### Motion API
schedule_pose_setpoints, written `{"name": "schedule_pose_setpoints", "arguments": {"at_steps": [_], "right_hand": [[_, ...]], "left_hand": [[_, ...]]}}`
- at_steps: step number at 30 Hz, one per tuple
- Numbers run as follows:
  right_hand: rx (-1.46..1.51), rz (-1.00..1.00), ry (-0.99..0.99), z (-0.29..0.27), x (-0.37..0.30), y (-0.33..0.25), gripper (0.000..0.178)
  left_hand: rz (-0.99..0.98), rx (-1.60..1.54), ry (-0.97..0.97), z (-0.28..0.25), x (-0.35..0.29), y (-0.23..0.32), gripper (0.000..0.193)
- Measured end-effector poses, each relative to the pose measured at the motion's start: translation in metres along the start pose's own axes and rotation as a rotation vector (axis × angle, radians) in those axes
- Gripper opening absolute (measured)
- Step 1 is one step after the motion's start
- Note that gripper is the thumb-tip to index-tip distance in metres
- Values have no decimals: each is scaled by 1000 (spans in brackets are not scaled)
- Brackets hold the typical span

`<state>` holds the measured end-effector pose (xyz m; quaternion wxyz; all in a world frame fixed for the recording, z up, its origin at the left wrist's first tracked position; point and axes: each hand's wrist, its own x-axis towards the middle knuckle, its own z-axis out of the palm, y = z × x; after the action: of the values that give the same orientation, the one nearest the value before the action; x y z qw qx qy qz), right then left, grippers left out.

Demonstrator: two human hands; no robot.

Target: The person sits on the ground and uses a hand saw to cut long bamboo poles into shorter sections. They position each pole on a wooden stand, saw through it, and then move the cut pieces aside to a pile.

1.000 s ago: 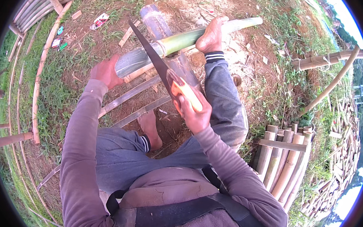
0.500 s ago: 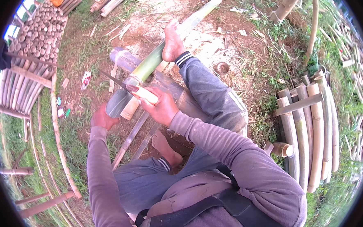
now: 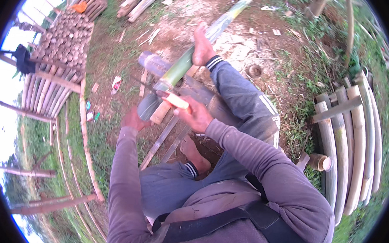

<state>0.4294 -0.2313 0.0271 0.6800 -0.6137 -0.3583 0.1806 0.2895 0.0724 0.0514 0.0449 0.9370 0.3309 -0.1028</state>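
Note:
A green bamboo pole (image 3: pixel 178 70) lies slantwise across other bamboo pieces, its far end pointing up and to the right. My left hand (image 3: pixel 134 118) is closed round its near end, with some fingers hidden behind the pole. In my right hand (image 3: pixel 195 115) is a long-bladed tool (image 3: pixel 178 101) with a pale handle. Its thin dark blade lies across the pole near a joint; seen nearly edge-on, it does not show whether it is a saw or a knife. My bare foot (image 3: pixel 203 47) presses on the pole farther along.
Beneath the pole lies a thick bamboo log (image 3: pixel 155 63). Split strips (image 3: pixel 160 141) slant beside my other foot (image 3: pixel 195 153). Bamboo poles (image 3: pixel 354 143) are stacked at the right, and cut pieces (image 3: pixel 62 44) are piled behind a rail at the far left. Pale dust covers the ground ahead.
The whole scene has shifted rightward in the picture as the view turned left. Both hands keep their grips, and the blade still lies across the pole near the joint.

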Motion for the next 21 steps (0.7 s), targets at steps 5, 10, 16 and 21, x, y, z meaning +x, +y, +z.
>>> {"name": "schedule_pose_setpoints", "arguments": {"at_steps": [5,10,16,21], "right_hand": [[-139,134,184,8,20,-14,41],[-8,257,141,-7,0,-29,33],[-106,315,179,-78,-141,-91,34],[37,260,117,-14,-4,-19,23]], "left_hand": [[-81,17,-38,-23,-5,42,79],[-116,-37,-47,-25,-20,34,82],[-67,-111,-74,-21,-21,25,70],[-62,-54,-92,-23,-23,38,68]]}}
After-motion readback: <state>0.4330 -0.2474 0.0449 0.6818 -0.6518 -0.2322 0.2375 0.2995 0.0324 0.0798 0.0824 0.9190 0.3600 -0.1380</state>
